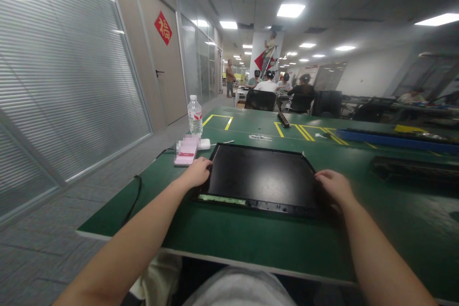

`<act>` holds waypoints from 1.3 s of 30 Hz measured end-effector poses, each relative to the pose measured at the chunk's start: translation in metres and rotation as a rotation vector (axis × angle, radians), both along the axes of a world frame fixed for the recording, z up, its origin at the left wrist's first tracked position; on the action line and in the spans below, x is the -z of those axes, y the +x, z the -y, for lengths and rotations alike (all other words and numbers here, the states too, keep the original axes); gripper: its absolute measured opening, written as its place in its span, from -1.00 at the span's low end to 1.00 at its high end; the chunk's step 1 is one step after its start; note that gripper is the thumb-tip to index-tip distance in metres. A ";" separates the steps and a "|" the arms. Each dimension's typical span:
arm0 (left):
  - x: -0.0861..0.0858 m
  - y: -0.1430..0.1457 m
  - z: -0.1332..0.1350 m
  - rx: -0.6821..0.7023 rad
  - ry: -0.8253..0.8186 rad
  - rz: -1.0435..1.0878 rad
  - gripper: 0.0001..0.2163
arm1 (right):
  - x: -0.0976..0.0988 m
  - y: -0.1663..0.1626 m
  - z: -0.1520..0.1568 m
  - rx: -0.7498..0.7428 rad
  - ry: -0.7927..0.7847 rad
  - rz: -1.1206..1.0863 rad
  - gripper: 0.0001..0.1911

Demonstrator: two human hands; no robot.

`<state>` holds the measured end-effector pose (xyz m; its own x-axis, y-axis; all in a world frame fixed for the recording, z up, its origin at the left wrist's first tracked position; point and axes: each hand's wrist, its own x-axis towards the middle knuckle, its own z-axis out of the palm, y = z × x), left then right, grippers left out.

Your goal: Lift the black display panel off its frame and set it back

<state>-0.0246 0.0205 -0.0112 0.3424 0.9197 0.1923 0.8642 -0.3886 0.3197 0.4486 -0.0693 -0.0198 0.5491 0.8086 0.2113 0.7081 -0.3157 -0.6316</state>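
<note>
A flat black display panel [261, 172] lies before me on the green table, its dark screen facing up. Along its near edge runs a narrow green circuit strip [222, 199] on the left part. My left hand [197, 172] grips the panel's left edge, fingers curled at the frame. At the opposite side my right hand [335, 185] pinches the right edge, thumb side on the frame and the other fingers partly hidden below. Just beyond my left hand lies a phone [184, 155] with a pink screen, partly blurred out.
A water bottle [194, 114] stands behind the phone, beside a white charger [204, 144] with a cable. Farther back lie a dark strip [283, 120] and small bits [260, 137]. Long blue and black parts [390, 137] fill the right. Several people sit beyond; one stands on a ladder [269, 60].
</note>
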 end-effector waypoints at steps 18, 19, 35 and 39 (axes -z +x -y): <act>-0.002 -0.004 0.001 -0.068 -0.180 0.313 -0.47 | 0.016 0.016 -0.006 0.076 -0.026 -0.046 -0.76; -0.003 -0.005 0.000 -0.075 -0.183 0.357 -0.47 | 0.019 0.017 -0.007 0.065 -0.020 -0.050 -0.76; -0.016 0.006 0.004 -0.200 -0.483 1.281 -0.55 | 0.013 0.008 -0.006 0.023 -0.088 0.016 -0.78; -0.015 0.009 0.003 -0.273 -0.491 1.363 -0.58 | 0.015 0.010 -0.006 0.019 -0.070 0.034 -0.78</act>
